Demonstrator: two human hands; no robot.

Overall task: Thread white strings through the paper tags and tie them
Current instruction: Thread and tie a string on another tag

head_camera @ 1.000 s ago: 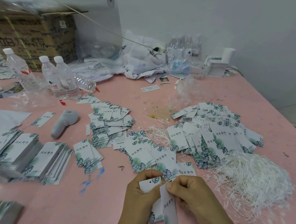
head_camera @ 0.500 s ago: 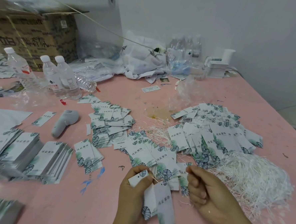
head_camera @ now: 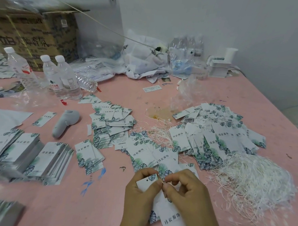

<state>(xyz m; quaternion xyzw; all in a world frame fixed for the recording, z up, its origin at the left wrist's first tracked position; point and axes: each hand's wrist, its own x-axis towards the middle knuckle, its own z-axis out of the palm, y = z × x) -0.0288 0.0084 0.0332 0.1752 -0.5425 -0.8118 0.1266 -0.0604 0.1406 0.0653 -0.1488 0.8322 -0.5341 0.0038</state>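
- Plainly, your left hand (head_camera: 141, 187) gripped the white leaf-printed paper tags (head_camera: 147, 180) by their top end, thumb across the face, so the small punched hole stayed exposed and steady for the string.
- Your right hand (head_camera: 186, 190) had its fingertips pinched together on what looked like a thin white string (head_camera: 162, 182), just beside the hole; the strand itself was too fine to follow with certainty.
- The held tags sat between your two hands, touching both, with the lower ends hanging down toward you under your right hand.
- Judging by that, you were at the threading or knotting step on this set, not yet finished.
- The loose heap of white cut strings (head_camera: 255, 182) lay just to the right of your right hand, probably so you could draw the next one without reaching.
- The spread of unstrung leaf-printed tags (head_camera: 152, 153) lay just beyond your hands on the pink tabletop (head_camera: 163, 99), likewise near for the next pick.
- The larger pile of tags with strings among them (head_camera: 216, 134) lay farther to the right, seemingly the finished ones, apart from the supply.
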